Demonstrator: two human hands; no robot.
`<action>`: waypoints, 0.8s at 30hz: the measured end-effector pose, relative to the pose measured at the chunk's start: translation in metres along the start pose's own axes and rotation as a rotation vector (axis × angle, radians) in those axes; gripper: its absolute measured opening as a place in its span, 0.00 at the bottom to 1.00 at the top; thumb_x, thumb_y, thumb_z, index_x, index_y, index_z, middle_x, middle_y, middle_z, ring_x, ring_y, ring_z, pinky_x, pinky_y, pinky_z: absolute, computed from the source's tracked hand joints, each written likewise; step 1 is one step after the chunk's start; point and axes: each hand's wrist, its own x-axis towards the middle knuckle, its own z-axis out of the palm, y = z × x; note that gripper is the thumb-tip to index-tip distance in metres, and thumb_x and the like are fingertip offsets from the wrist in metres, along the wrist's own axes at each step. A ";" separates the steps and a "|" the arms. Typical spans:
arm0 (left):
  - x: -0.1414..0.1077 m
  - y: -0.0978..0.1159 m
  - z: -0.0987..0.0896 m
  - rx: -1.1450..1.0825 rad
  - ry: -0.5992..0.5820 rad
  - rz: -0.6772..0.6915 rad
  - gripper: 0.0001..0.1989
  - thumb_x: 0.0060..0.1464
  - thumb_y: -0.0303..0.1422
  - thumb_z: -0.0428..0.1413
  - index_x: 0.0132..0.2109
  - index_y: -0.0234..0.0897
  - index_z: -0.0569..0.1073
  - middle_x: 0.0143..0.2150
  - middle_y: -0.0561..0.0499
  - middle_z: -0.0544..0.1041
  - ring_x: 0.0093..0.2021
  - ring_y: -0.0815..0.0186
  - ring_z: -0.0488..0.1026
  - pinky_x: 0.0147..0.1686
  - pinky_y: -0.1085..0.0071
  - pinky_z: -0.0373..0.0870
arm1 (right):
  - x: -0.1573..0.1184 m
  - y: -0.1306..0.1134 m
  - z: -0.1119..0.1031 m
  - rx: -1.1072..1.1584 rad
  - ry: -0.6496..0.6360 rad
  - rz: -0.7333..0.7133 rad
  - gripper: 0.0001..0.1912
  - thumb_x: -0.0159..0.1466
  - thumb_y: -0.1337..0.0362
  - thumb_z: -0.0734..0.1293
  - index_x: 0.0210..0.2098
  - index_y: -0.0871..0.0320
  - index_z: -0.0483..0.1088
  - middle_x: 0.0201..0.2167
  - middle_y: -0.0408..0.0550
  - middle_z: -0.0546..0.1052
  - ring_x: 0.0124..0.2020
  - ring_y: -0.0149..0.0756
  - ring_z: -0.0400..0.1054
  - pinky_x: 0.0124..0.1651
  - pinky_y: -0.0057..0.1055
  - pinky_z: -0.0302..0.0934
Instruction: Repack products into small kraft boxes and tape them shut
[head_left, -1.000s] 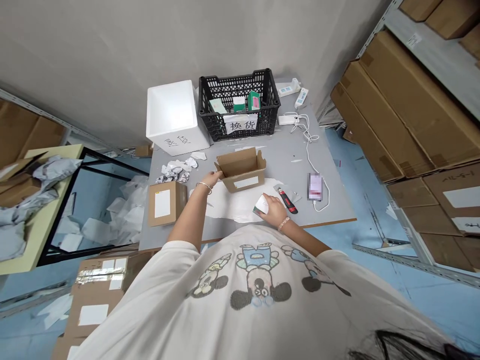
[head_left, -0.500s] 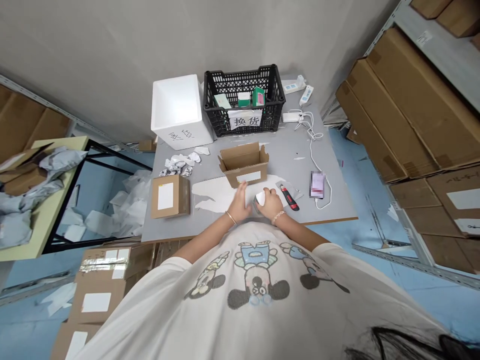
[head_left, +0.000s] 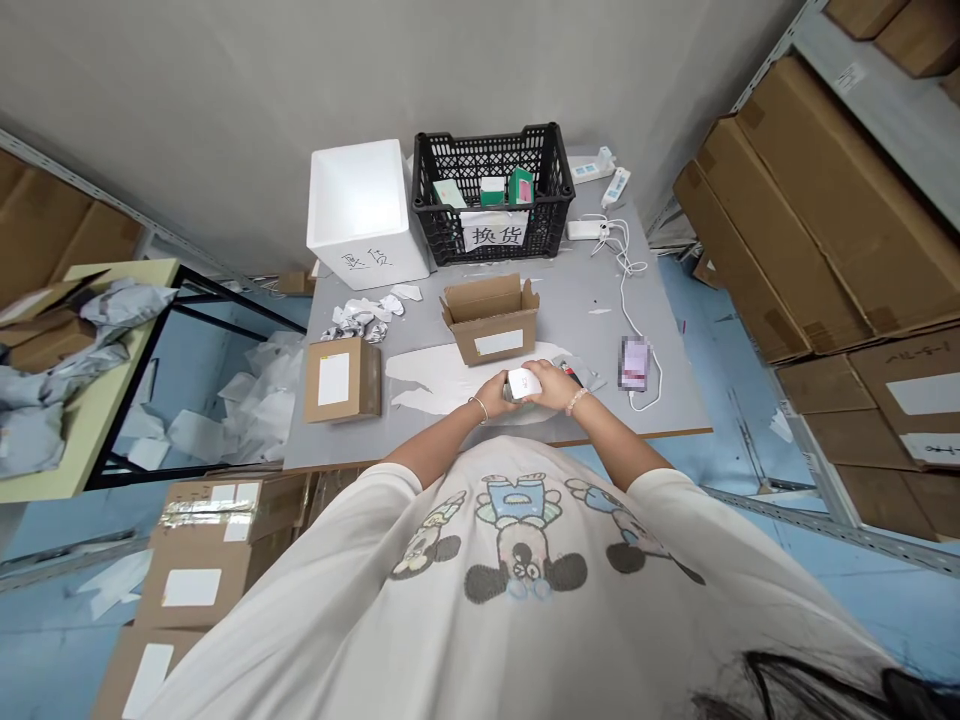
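Both my hands meet over the near edge of a grey table (head_left: pixel 577 300), holding a small white item (head_left: pixel 523 382) with a dark underside. My left hand (head_left: pixel 493 394) grips its left end, and my right hand (head_left: pixel 552 385) covers its right end. Just beyond them stands an open cardboard box (head_left: pixel 491 328) with its flaps up and a white label on its front. A red-and-black utility knife (head_left: pixel 576 376) lies beside my right hand, partly hidden by it. Under my hands lies a torn white paper sheet (head_left: pixel 427 378).
A closed cardboard box (head_left: pixel 342 380) and crumpled white paper (head_left: pixel 358 320) lie to the left. A black plastic crate (head_left: pixel 487 195) with a white foam box (head_left: pixel 364 212) stands at the back. A phone (head_left: pixel 634 362) lies on a cable. Shelves of cartons flank the table.
My left hand has left the open box's side and moved right onto the white item. My right hand has barely moved, and the view has tilted slightly.
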 end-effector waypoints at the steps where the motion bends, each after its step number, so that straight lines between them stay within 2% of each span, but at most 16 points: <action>1: 0.003 0.000 -0.001 -0.016 0.001 -0.013 0.34 0.35 0.39 0.69 0.51 0.36 0.68 0.44 0.48 0.76 0.45 0.57 0.73 0.47 0.60 0.70 | 0.005 0.004 -0.003 0.047 0.018 0.012 0.38 0.49 0.61 0.78 0.57 0.59 0.65 0.51 0.56 0.71 0.49 0.45 0.69 0.51 0.36 0.62; 3: 0.007 0.000 -0.006 -0.107 -0.011 -0.049 0.34 0.35 0.40 0.70 0.50 0.35 0.69 0.45 0.47 0.76 0.45 0.58 0.73 0.47 0.61 0.70 | 0.013 0.013 -0.009 0.199 0.043 0.064 0.34 0.50 0.61 0.78 0.54 0.58 0.68 0.47 0.52 0.74 0.45 0.41 0.70 0.49 0.36 0.64; 6: 0.012 0.002 -0.016 -0.290 -0.070 -0.109 0.31 0.38 0.42 0.69 0.49 0.35 0.70 0.46 0.47 0.76 0.44 0.62 0.73 0.46 0.63 0.70 | 0.019 0.024 -0.017 0.555 0.009 0.188 0.25 0.54 0.58 0.75 0.48 0.58 0.70 0.41 0.49 0.76 0.39 0.38 0.72 0.40 0.33 0.69; 9: 0.014 0.007 -0.030 -0.319 -0.137 -0.133 0.30 0.38 0.44 0.69 0.48 0.36 0.71 0.46 0.47 0.76 0.43 0.62 0.73 0.44 0.66 0.70 | 0.019 0.030 -0.018 0.851 -0.037 0.289 0.20 0.56 0.57 0.74 0.44 0.58 0.70 0.35 0.48 0.78 0.37 0.38 0.73 0.35 0.32 0.71; 14: 0.013 0.013 -0.045 -0.222 -0.217 -0.148 0.28 0.38 0.46 0.68 0.43 0.36 0.71 0.44 0.48 0.76 0.41 0.62 0.74 0.40 0.67 0.70 | 0.018 0.029 -0.013 1.001 -0.031 0.328 0.14 0.58 0.58 0.73 0.40 0.57 0.70 0.33 0.47 0.79 0.36 0.36 0.75 0.35 0.30 0.73; 16: 0.011 0.012 -0.047 -0.209 -0.196 -0.133 0.27 0.38 0.45 0.68 0.42 0.36 0.71 0.42 0.49 0.76 0.40 0.62 0.74 0.40 0.66 0.70 | 0.019 0.029 -0.011 1.071 0.006 0.352 0.13 0.61 0.58 0.70 0.41 0.57 0.69 0.32 0.46 0.79 0.33 0.36 0.75 0.35 0.32 0.73; 19: 0.009 0.008 -0.045 -0.180 -0.098 -0.104 0.29 0.36 0.43 0.69 0.44 0.37 0.69 0.42 0.49 0.75 0.41 0.62 0.73 0.42 0.65 0.70 | 0.020 0.028 -0.007 1.229 0.122 0.404 0.10 0.64 0.59 0.66 0.44 0.56 0.67 0.33 0.48 0.79 0.32 0.36 0.76 0.35 0.35 0.74; 24: 0.006 0.001 -0.030 -0.110 0.051 -0.041 0.36 0.34 0.39 0.70 0.50 0.38 0.64 0.43 0.49 0.74 0.41 0.62 0.72 0.44 0.64 0.70 | 0.015 0.021 0.008 1.414 0.289 0.383 0.09 0.64 0.63 0.65 0.44 0.56 0.68 0.36 0.48 0.80 0.35 0.36 0.76 0.39 0.36 0.73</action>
